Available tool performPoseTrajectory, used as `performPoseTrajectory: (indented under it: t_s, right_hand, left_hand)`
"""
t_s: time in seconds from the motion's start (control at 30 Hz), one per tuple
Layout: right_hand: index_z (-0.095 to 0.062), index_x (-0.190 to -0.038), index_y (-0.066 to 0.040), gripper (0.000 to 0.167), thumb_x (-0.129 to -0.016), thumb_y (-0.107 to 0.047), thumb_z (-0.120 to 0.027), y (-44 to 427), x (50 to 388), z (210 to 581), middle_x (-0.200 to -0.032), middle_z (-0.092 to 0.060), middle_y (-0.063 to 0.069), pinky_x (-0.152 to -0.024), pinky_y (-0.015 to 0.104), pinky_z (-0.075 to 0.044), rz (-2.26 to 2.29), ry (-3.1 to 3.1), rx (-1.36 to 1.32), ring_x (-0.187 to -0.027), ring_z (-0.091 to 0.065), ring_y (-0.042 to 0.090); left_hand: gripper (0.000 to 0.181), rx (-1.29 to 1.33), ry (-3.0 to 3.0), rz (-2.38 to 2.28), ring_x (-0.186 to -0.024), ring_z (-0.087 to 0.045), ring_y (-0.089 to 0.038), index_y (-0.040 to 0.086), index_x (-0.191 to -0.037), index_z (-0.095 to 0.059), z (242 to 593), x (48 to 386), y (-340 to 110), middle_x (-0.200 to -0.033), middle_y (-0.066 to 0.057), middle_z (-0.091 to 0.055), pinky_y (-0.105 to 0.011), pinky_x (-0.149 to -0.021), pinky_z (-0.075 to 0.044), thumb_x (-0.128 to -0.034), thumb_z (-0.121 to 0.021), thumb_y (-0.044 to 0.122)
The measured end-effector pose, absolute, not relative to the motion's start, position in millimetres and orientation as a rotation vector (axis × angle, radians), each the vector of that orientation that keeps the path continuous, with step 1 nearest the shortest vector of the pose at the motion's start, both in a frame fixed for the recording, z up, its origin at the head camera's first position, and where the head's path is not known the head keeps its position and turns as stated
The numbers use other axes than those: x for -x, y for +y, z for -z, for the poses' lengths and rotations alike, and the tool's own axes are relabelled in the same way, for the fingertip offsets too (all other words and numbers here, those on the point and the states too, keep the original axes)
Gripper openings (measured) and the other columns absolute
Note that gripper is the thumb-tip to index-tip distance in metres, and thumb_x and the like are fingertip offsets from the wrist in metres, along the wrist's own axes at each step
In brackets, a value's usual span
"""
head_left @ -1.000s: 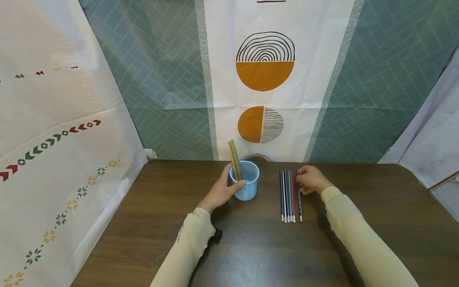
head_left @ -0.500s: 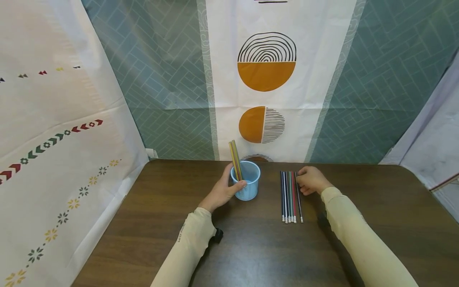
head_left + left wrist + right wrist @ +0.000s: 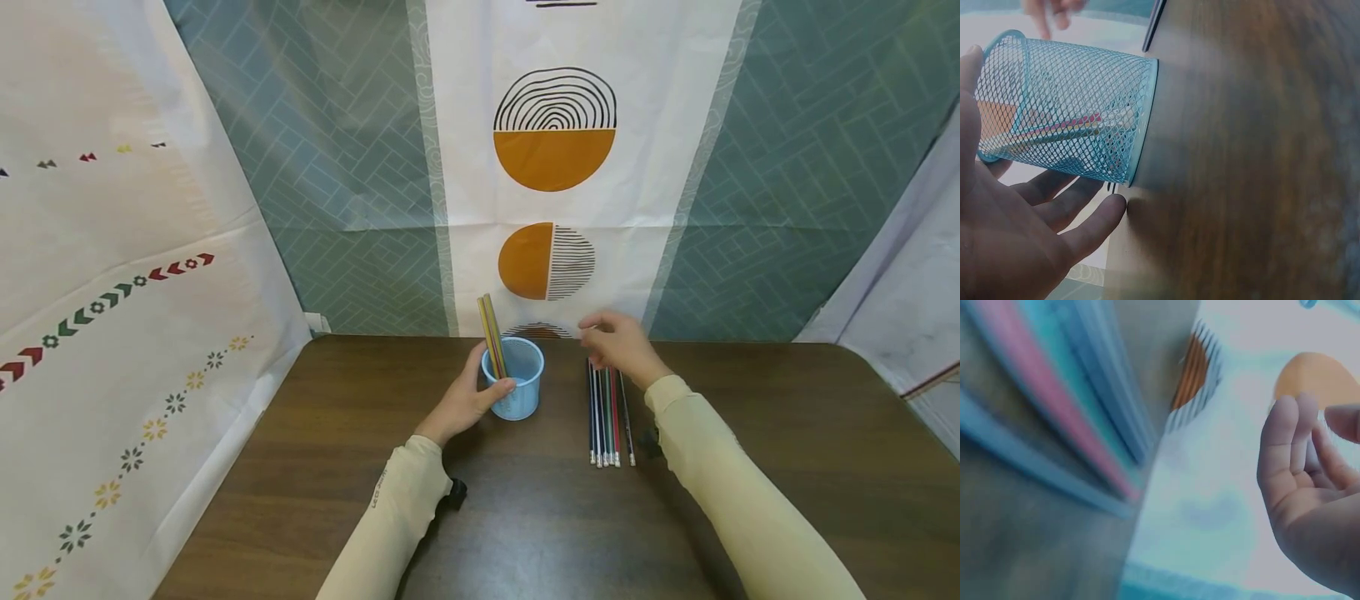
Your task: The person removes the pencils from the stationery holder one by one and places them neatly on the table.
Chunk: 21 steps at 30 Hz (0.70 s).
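- Head view: The blue cup (image 3: 522, 402) stands left of the pencil row (image 3: 615, 417) on the table (image 3: 285, 483). Its left side is gripped by the left hand (image 3: 467, 400), thumb on the near side; yellowish pencils (image 3: 494, 333) are leaned left inside. The right hand (image 3: 618, 346) has been lifted off the dark pencil (image 3: 627, 417) at the row's right edge and shifted left, over the far ends, which are partly hidden. Sorting by hand appears unfinished, since that pencil is left slightly angled.
- Left wrist view: The cup is seen as mesh, pencils showing through; fingers are spread along it.
- Right wrist view: The fingers are loosely bent, thumb apart, nothing visibly held. Pencils are blurred; patterned cloth (image 3: 1313, 378) is seen beyond.
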State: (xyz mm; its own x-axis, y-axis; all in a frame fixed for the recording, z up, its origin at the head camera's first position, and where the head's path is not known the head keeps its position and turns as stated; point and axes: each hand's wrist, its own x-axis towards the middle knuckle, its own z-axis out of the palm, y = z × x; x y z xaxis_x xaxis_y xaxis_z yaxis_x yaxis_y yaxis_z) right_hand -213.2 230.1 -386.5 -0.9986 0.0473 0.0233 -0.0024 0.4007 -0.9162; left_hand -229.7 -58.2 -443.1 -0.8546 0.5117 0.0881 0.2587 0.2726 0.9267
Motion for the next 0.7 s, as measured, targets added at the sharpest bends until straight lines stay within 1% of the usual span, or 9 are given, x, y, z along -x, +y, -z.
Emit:
performPoseTrajectory:
  t_s: [0.1,0.27,0.37,0.53,0.7]
  right_hand:
    - [-0.064,-0.12,0.003,0.027,-0.098,-0.012,-0.06,212.6,218.6,378.1,-0.104,-0.066,0.023,-0.064,0.035,-0.058,-1.691,-2.583,-0.038,-0.064,-0.061,0.022]
    - [-0.067,-0.121,0.0,0.028,-0.099,-0.017,-0.065,189.7,224.2,367.9,-0.103,-0.065,0.021,-0.066,0.035,-0.058,-1.688,-2.564,-0.146,-0.067,-0.063,0.025]
    - [-0.067,-0.123,-0.001,0.029,-0.1,-0.018,-0.065,179.1,227.4,363.6,-0.1,-0.064,0.018,-0.066,0.035,-0.058,-1.677,-2.556,-0.199,-0.068,-0.062,0.025]
    - [-0.067,-0.124,-0.003,0.028,-0.1,-0.017,-0.065,166.2,236.1,360.2,-0.099,-0.062,0.019,-0.067,0.035,-0.059,-1.692,-2.546,-0.282,-0.068,-0.061,0.026]
    - [-0.065,-0.13,-0.003,0.034,-0.1,-0.019,-0.067,155.2,243.5,358.3,-0.103,-0.064,0.014,-0.064,0.033,-0.057,-1.73,-2.554,-0.309,-0.065,-0.06,0.025]
  left_hand:
    - [0.085,-0.719,2.315,-1.625,-0.141,-0.034,-0.032,0.029,-0.158,-0.021,443.5,229.6,-58.6,-0.151,-0.008,-0.04,-0.062,-0.113,-0.023,-0.0921,-0.069,0.054]
    - [0.084,-0.722,2.31,-1.627,-0.139,-0.037,-0.031,0.031,-0.157,-0.022,443.9,228.7,-58.0,-0.15,-0.007,-0.042,-0.06,-0.113,-0.024,-0.0918,-0.069,0.056]
    - [0.083,-0.722,2.308,-1.624,-0.139,-0.038,-0.03,0.033,-0.157,-0.022,443.7,228.2,-58.0,-0.15,-0.006,-0.043,-0.059,-0.113,-0.025,-0.0915,-0.068,0.056]
    - [0.083,-0.752,2.303,-1.633,-0.14,-0.037,-0.03,0.031,-0.158,-0.022,442.3,228.3,-58.7,-0.151,-0.007,-0.042,-0.058,-0.114,-0.024,-0.0925,-0.068,0.054]
    - [0.083,-0.745,2.302,-1.619,-0.141,-0.034,-0.028,0.034,-0.157,-0.021,441.7,228.1,-59.9,-0.154,-0.005,-0.038,-0.059,-0.114,-0.024,-0.0923,-0.068,0.056]
